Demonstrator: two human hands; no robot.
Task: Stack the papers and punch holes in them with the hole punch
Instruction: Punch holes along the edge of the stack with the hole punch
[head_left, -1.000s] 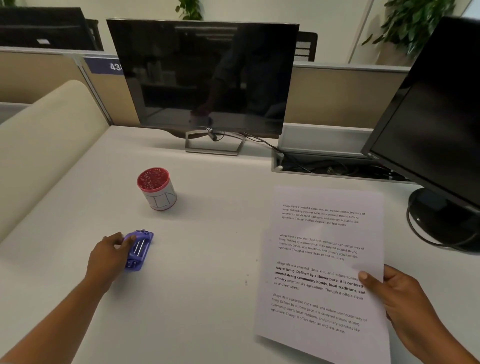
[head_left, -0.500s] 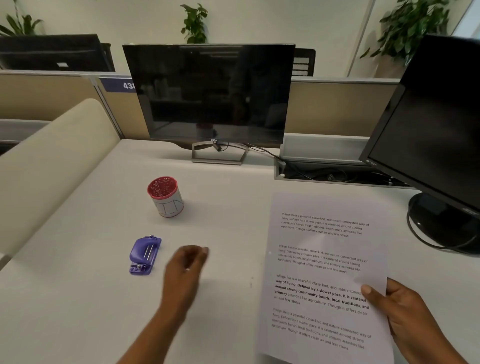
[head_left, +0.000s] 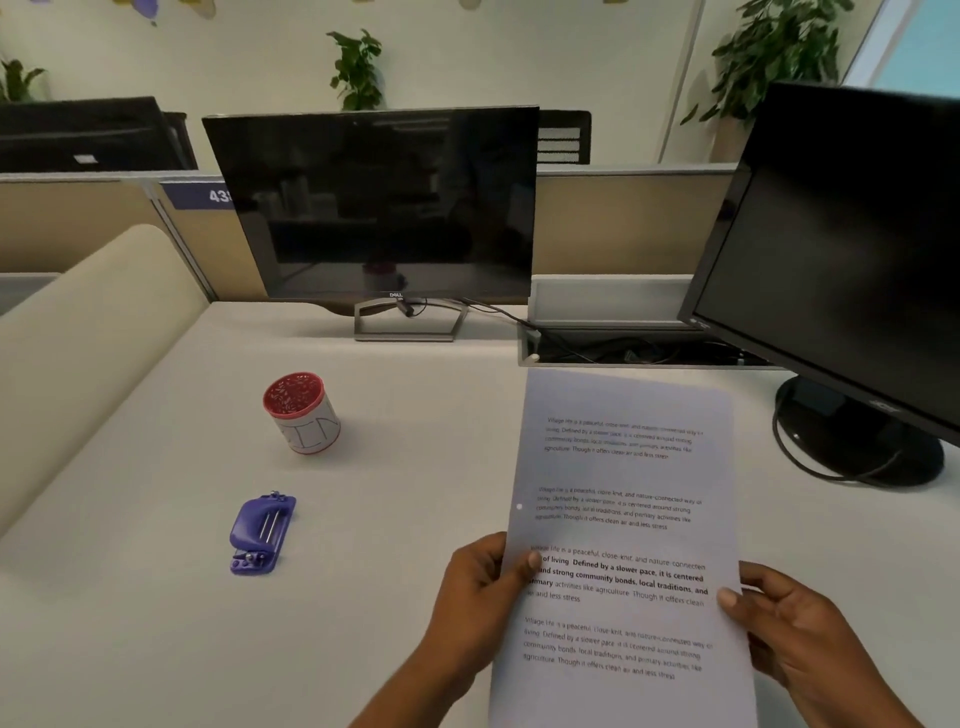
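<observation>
White printed papers (head_left: 623, 519) are held upright-tilted above the desk at the right of centre. My left hand (head_left: 480, 597) grips their left edge, thumb on the text. My right hand (head_left: 795, 629) grips their right edge, thumb on the page. A small hole shows near the left margin of the top sheet. The purple hole punch (head_left: 261, 535) lies alone on the white desk (head_left: 156, 597) to the left, well apart from both hands.
A red-topped white cup (head_left: 301, 413) stands behind the punch. A dark monitor (head_left: 384, 208) stands at the back centre, another (head_left: 841, 270) at the right with its round base. An open cable tray (head_left: 623, 353) lies behind the papers. A beige padded divider (head_left: 78, 332) borders the left.
My left hand let go of the hole punch, crossed to the right and took the papers' left edge. The punch stays on the desk. The view tilted upward.
</observation>
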